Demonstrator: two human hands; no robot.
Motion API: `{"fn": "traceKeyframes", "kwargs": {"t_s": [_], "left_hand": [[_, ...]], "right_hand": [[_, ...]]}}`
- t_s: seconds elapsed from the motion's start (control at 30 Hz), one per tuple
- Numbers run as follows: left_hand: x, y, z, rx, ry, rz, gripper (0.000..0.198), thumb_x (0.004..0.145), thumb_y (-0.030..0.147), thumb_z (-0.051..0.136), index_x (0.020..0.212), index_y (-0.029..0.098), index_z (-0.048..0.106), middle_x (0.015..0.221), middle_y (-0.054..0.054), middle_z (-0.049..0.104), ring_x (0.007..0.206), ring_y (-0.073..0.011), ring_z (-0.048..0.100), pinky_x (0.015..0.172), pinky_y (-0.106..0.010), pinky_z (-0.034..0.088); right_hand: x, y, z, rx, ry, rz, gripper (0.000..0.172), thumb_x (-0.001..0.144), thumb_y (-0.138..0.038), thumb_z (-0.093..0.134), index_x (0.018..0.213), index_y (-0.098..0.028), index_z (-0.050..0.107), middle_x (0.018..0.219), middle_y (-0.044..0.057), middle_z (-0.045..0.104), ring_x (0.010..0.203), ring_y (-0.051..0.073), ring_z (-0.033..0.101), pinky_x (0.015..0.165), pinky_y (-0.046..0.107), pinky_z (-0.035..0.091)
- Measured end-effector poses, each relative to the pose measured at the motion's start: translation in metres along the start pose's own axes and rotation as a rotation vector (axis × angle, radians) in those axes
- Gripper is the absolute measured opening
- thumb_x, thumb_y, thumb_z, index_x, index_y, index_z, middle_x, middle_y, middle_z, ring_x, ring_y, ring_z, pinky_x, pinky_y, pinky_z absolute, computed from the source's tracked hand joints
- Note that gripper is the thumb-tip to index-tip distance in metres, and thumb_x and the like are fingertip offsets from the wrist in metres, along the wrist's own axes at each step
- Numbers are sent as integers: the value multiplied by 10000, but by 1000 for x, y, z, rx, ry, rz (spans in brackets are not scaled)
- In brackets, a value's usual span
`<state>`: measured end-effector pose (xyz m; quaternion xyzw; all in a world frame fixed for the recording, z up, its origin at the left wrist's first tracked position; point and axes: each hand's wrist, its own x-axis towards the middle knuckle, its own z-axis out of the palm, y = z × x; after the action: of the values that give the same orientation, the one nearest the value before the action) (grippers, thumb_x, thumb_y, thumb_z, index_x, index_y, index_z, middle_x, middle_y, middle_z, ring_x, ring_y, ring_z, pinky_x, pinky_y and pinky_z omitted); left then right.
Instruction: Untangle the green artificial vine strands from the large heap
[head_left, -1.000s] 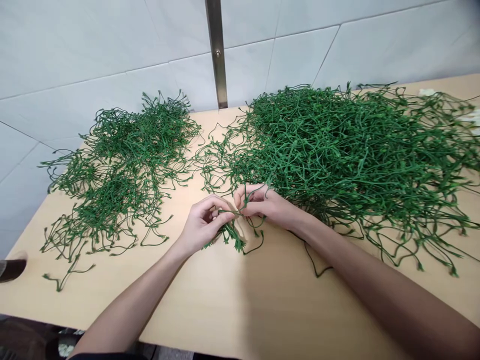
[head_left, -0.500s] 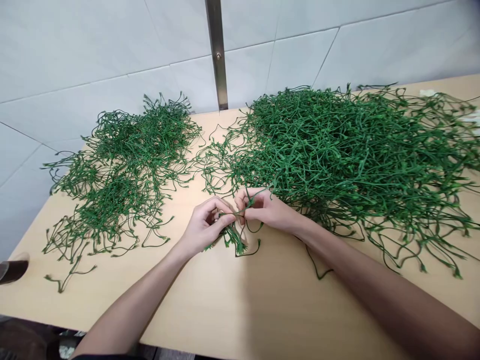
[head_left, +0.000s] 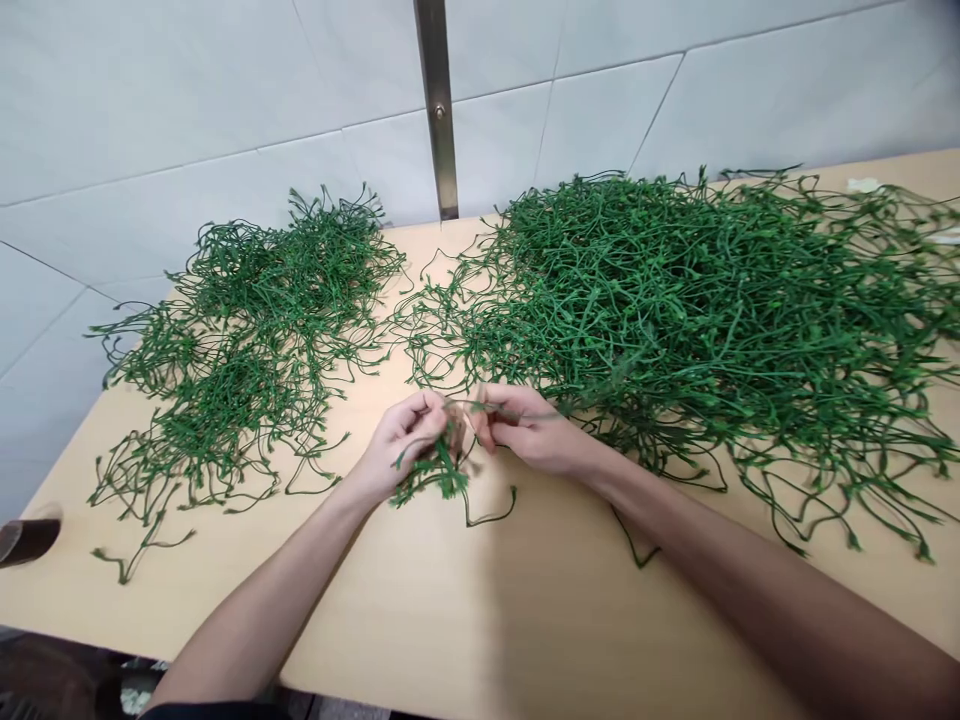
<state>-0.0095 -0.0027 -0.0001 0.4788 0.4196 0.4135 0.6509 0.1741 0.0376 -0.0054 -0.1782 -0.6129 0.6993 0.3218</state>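
My left hand (head_left: 401, 440) is closed round a small bunch of green artificial stems (head_left: 442, 475), whose tufted ends hang below the fingers. Just to its right, my right hand (head_left: 521, 425) pinches a thin green stem that stretches between the two hands; its far end is blurred. One loose curved stem (head_left: 491, 518) dangles under the bunch. Close behind my right hand lies a large, tangled heap of the same stems (head_left: 675, 290). A smaller heap (head_left: 262, 330) spreads out to the left of my left hand.
The pale wooden table (head_left: 420, 620) stands against a tiled wall (head_left: 187, 90). A metal upright (head_left: 439, 110) runs down the wall to the table's back edge. At the left edge is a dark brown cylindrical object (head_left: 28, 540). White scraps (head_left: 864, 185) lie at the back right.
My hands have drawn slightly apart, and a stem is now stretched between them. The bunch in my left hand has tilted, its tufted ends shifting left.
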Motion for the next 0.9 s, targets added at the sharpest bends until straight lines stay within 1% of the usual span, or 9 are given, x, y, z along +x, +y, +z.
{"fn": "traceKeyframes", "kwargs": {"t_s": [0.1, 0.17, 0.23, 0.3, 0.4, 0.47, 0.6, 0.77, 0.9], "left_hand": [[1, 0, -1, -78, 109, 8, 378, 791, 492, 700, 727, 182, 493, 647, 16, 527, 539, -110, 503, 517, -247, 409], [2, 0, 1, -5, 201, 66, 369, 744, 459, 758, 703, 167, 536, 686, 7, 551, 576, -102, 512, 538, -233, 412], [2, 1, 2, 71, 252, 136, 352, 707, 430, 795, 680, 154, 580, 733, -7, 580, 634, -103, 528, 576, -224, 424], [2, 1, 4, 104, 263, 179, 324, 700, 415, 803, 684, 152, 614, 757, -19, 603, 681, -114, 546, 621, -229, 446], [2, 0, 5, 146, 276, 196, 298, 692, 406, 809, 705, 155, 647, 735, -21, 621, 683, -121, 554, 640, -238, 456], [2, 0, 5, 165, 296, 185, 313, 667, 419, 822, 716, 156, 660, 721, -20, 627, 667, -119, 548, 616, -234, 444], [2, 0, 5, 135, 313, 136, 348, 637, 446, 835, 734, 161, 662, 660, 1, 600, 585, -97, 501, 526, -214, 387], [2, -4, 3, 191, 319, 138, 351, 631, 444, 837, 713, 145, 673, 587, 27, 530, 515, -65, 423, 469, -191, 315], [2, -6, 2, 198, 293, 125, 360, 640, 455, 830, 737, 143, 679, 593, 23, 544, 513, -70, 433, 476, -196, 318]], "right_hand": [[1, -1, -3, 3, 7, 34, 102, 734, -102, 527, 676, -176, 568, 670, -1, 563, 638, 117, 518, 664, 273, 434], [1, -1, -3, 33, 67, 70, 83, 727, -110, 550, 738, -169, 608, 738, 7, 599, 690, 122, 542, 697, 273, 439], [2, -3, -3, 50, 143, 79, 50, 749, -146, 574, 750, -165, 620, 794, 13, 616, 749, 123, 562, 722, 266, 439], [2, -4, -2, 67, 150, 101, 57, 781, -219, 621, 773, -162, 619, 793, 12, 622, 764, 125, 575, 719, 266, 445], [1, -4, 0, 75, 107, 167, 227, 741, -297, 743, 870, -164, 611, 740, -9, 615, 652, 112, 543, 621, 262, 441], [1, -3, 1, 75, 124, 179, 312, 690, -301, 804, 894, -163, 611, 737, -17, 608, 603, 95, 506, 573, 250, 421], [2, -1, 1, 67, 139, 198, 379, 638, -284, 844, 921, -147, 632, 786, -8, 617, 624, 83, 500, 574, 239, 409], [3, -3, 0, 44, 137, 214, 327, 636, -290, 838, 872, -145, 663, 730, -28, 614, 605, 75, 492, 567, 234, 400], [4, -6, 1, 100, 140, 239, 288, 626, -278, 839, 817, -142, 672, 731, -16, 651, 640, 94, 562, 618, 249, 450]]}}
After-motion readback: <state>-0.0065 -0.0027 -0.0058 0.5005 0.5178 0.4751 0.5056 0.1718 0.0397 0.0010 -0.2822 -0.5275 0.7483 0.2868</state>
